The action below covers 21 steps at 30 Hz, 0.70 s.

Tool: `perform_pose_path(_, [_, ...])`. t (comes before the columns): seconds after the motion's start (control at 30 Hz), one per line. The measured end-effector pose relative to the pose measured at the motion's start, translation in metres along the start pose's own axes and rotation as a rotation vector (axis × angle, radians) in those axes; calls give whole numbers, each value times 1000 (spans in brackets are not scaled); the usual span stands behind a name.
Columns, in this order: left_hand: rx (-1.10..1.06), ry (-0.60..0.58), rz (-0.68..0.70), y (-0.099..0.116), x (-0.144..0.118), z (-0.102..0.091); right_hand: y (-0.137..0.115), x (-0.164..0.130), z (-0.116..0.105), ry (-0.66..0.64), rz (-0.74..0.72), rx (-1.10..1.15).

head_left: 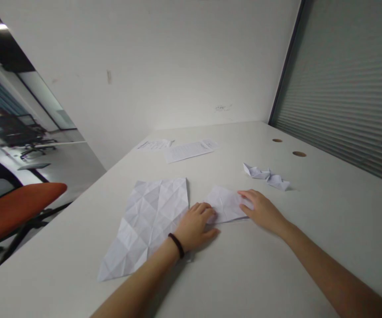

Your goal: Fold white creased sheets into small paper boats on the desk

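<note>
A small folded white paper lies flat on the white table. My left hand, a black band on its wrist, has its curled fingers pressed on the paper's near left edge. My right hand lies flat with its fingertips on the paper's right edge. To the left, partly under my left wrist, a large creased white sheet is spread open, full of fold lines.
A crumpled folded paper piece lies beyond my right hand. Printed sheets rest near the far wall. Two round cable holes are at the right. An orange chair stands left of the table.
</note>
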<state>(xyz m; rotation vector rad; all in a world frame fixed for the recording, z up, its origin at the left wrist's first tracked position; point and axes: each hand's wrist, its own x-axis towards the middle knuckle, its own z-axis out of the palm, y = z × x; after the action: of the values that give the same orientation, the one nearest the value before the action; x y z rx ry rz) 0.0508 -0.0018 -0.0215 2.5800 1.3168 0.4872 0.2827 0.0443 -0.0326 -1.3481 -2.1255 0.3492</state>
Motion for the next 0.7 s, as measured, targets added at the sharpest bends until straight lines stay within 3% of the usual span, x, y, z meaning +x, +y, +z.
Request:
perform_pose_path(0.17, [49, 59, -75, 6, -1, 10, 0, 1, 5, -45, 256, 229])
perform_pose_path(0.37, [126, 45, -121, 3, 1, 13, -4, 1, 4, -4, 235, 207])
perform_pose_path(0.5, [155, 19, -117, 4, 3, 11, -13, 2, -9, -99, 332, 702])
perform_pose_path(0.6, [153, 56, -144, 7, 3, 10, -22, 1, -17, -154, 292, 1099])
perform_pose_path(0.7, [160, 87, -195, 10, 3, 10, -29, -3, -14, -232, 238, 1213])
